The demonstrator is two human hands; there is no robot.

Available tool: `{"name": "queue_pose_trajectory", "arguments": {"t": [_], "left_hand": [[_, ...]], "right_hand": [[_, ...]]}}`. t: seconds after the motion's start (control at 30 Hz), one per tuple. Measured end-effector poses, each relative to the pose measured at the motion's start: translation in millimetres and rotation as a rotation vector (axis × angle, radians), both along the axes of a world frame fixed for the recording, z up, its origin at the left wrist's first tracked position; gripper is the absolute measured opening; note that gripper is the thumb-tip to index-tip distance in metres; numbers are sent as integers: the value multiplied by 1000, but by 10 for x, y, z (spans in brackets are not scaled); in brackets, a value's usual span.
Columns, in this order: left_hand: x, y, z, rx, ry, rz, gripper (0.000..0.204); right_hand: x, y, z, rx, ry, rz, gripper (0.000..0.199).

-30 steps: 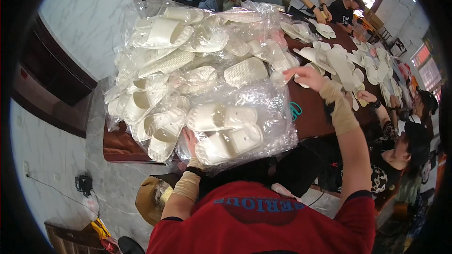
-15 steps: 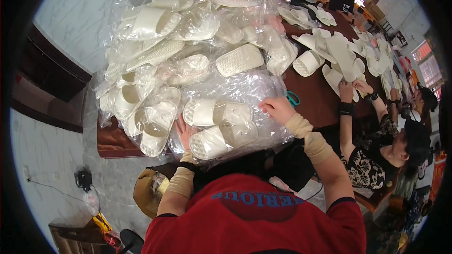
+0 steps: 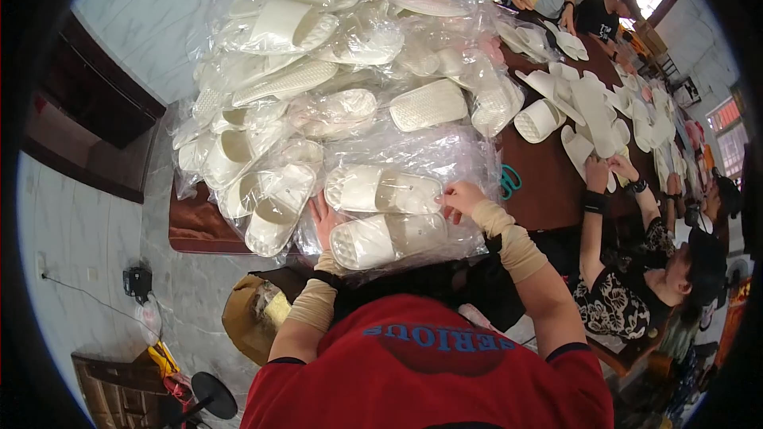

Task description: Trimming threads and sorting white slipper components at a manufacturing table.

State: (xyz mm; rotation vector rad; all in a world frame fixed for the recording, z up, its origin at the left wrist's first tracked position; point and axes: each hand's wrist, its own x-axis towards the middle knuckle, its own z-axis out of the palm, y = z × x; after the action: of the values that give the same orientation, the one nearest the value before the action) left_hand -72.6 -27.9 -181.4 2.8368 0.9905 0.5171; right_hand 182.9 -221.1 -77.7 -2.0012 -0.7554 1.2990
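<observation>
Two cream-white slippers lie side by side on clear plastic bags in front of me, the upper slipper (image 3: 381, 189) and the lower slipper (image 3: 388, 238). My left hand (image 3: 324, 221) rests open on the plastic, just left of their toe ends. At the heel end of the upper slipper, my right hand (image 3: 462, 200) has its fingers drawn together; whether they pinch plastic film or the slipper itself is hidden. Beyond them spreads a heap of bagged slippers (image 3: 286, 79), and one bagged slipper (image 3: 273, 222) sits close to my left hand.
Teal-handled scissors (image 3: 510, 181) lie on the brown table (image 3: 540, 191) to the right. A co-worker's hands (image 3: 610, 171) handle loose slippers (image 3: 596, 115) there; other people sit farther along. An open cardboard box (image 3: 246, 314) stands below the front edge at left.
My right hand has come down and left, from above the plastic to the upper slipper's heel end. My left hand keeps its place beside the slippers. The whole view has shifted slightly.
</observation>
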Motion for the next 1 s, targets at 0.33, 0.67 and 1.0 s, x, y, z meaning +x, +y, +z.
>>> {"name": "queue_pose_trajectory", "arguments": {"t": [0.33,0.67,1.0], "left_hand": [[65,-8,12,14,20,6,63],[161,11,57,46,49,10,63],[193,-21,88,80,82,11,63]], "right_hand": [[183,125,259,-136,213,171,38],[196,220,83,-85,586,-80,54],[274,108,-152,39,643,71,42]]}}
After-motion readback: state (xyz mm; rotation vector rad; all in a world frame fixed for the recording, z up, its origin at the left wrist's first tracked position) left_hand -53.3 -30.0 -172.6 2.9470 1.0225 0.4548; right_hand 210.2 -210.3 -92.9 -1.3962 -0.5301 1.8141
